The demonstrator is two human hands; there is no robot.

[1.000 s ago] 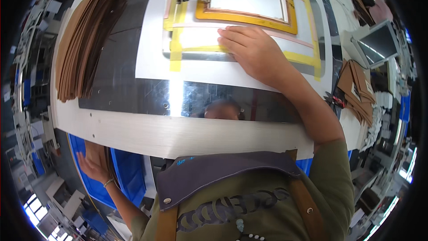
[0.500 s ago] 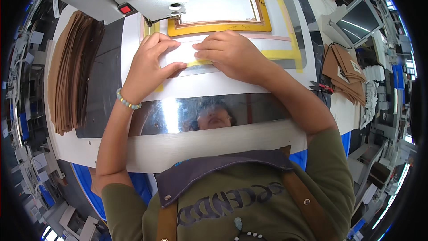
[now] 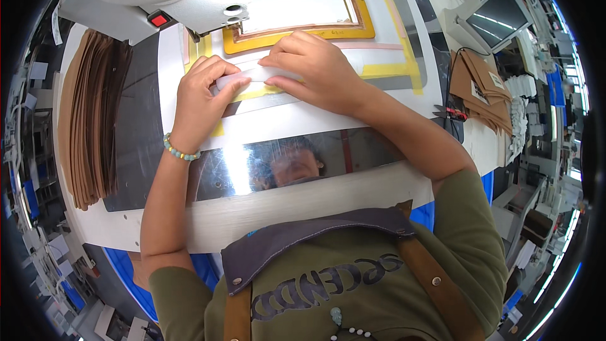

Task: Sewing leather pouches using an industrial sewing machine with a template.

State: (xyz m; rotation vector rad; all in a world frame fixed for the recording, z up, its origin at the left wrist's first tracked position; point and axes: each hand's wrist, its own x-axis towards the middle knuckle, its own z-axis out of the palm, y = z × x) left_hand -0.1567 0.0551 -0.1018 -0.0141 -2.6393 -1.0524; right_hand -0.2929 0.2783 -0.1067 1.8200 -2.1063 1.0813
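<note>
Both of my hands are over a layered template sheet (image 3: pixel 271 120) with yellow tape (image 3: pixel 394 71) along its edges. A narrow white strip (image 3: pixel 257 73), perhaps paper or fabric, runs between them. My left hand (image 3: pixel 205 91), with a beaded bracelet on the wrist, pinches its left end between thumb and fingers. At the other end, my right hand (image 3: pixel 315 74) is closed on the strip with thumb and bent fingers. Just beyond my fingers lies a yellow-edged rectangular frame (image 3: pixel 350 33) with a white middle. The strip's exact fold is partly hidden by my fingers.
A sewing machine head (image 3: pixel 189 12) overhangs the far left. Brown flat pieces stand in a stack (image 3: pixel 91 120) at left. Red-handled snips (image 3: pixel 451 112), more brown pieces (image 3: pixel 480 91) and a small screen (image 3: pixel 499 19) are at right. A shiny metal plate (image 3: pixel 366 151) lies nearer me.
My fingers have drawn in on the white strip, which now appears raised and gripped between both hands. The whole view has shifted slightly.
</note>
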